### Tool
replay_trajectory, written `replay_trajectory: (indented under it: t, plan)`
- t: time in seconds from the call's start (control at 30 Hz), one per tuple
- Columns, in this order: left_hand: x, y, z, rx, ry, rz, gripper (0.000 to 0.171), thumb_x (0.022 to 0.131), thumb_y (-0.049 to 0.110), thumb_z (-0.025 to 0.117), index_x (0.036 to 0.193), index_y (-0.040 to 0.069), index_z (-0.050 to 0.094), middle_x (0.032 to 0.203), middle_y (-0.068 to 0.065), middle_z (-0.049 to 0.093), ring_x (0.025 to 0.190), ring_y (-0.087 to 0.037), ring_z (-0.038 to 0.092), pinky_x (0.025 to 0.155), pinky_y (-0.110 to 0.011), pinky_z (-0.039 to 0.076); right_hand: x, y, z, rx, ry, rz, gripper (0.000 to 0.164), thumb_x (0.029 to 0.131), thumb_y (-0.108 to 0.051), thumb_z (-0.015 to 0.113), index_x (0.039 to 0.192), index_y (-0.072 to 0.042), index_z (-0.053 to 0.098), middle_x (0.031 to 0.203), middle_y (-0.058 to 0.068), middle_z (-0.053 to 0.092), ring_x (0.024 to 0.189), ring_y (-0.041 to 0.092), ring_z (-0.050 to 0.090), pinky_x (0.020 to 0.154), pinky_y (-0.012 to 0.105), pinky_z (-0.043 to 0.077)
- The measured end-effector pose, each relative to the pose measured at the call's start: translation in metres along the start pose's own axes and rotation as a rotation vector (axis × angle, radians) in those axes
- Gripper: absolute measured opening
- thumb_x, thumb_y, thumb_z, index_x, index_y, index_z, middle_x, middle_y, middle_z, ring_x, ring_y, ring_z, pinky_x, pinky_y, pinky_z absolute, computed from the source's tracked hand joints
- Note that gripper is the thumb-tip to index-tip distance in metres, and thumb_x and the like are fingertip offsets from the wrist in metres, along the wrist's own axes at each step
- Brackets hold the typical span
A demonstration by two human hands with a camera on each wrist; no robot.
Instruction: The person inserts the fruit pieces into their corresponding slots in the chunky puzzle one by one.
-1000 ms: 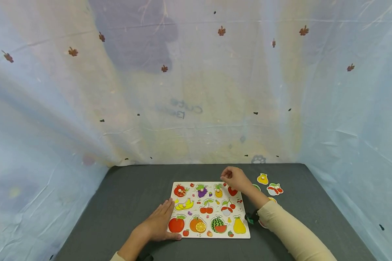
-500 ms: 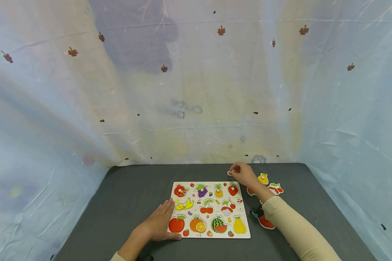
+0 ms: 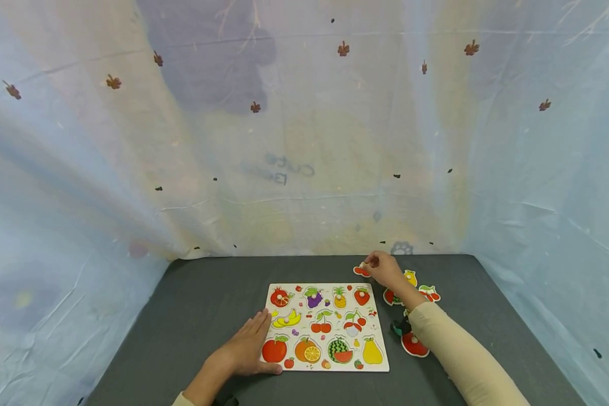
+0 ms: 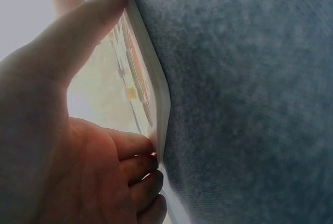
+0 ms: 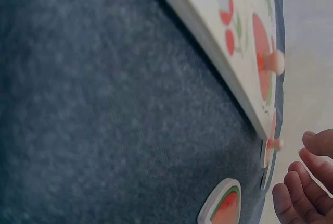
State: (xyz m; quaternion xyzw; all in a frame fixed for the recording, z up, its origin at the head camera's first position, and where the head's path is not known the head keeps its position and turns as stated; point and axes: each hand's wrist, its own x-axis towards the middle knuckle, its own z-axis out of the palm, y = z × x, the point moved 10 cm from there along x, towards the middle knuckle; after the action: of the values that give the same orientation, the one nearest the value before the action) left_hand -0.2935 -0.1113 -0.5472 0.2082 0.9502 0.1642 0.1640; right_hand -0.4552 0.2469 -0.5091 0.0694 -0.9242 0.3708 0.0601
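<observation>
1. Your left hand [image 3: 247, 345] lies at the left edge of the fruit board [image 3: 331, 363], fingers straight and spread from the thumb, touching that edge; the thumb sits at the near left corner. It has hold of nothing in a grip.
2. Your right hand [image 3: 385, 270] is above the table [image 3: 203, 293], past the board's far right corner and toward the table's far edge. Its fingers are loosely curled, a little apart from the thumb; the right wrist view shows them empty.
3. The small red fruit piece [image 3: 361, 270] lies just beyond the board's far edge, near its far right corner. Its knob [image 5: 278, 144] stands beside your right fingertips, with a gap showing between.
4. The board lies flat near the middle of the table's near edge. Along its far edge you have the pomegranate [image 3: 279, 299], grapes [image 3: 313, 300], pineapple [image 3: 339, 301] and strawberry [image 3: 362, 296]; the bananas [image 3: 286, 320] are by the left edge.
5. Off the board's right edge lie the watermelon piece [image 3: 388, 297], the pear piece [image 3: 410, 278] and the cherry piece [image 3: 430, 293], partly covered by your arm.
6. Nearer you, beside your right sleeve [image 3: 454, 349], lies a larger red piece [image 3: 414, 345].
7. A pale patterned curtain [image 3: 314, 141] hangs behind the table's far edge.
</observation>
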Motion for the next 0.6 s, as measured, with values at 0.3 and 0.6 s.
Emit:
replay_trajectory:
  t: [0.3,0.6]
  plan:
    - [0.000,-0.001,0.000,0.011,-0.001,-0.005,0.127,0.079,0.063,0.089,0.166,-0.006,0.027,0.175,-0.022,0.023,0.162,-0.039,0.023,0.131,-0.057,0.022,0.009,0.008,0.003,-0.028,-0.011,0.014,0.012,0.102,-0.013,0.073,0.105,-0.001,0.071,0.099,0.013,0.069,0.089,0.027,0.066,0.078,0.046,0.059]
    - [-0.001,0.000,-0.001,-0.001,-0.003,0.002,0.125,0.081,0.061,0.089,0.166,-0.007,0.027,0.175,-0.023,0.023,0.162,-0.040,0.022,0.131,-0.059,0.021,0.012,0.008,0.009,-0.048,-0.037,0.045,0.012,0.102,-0.010,0.074,0.105,0.000,0.070,0.101,0.015,0.068,0.089,0.027,0.064,0.079,0.044,0.059]
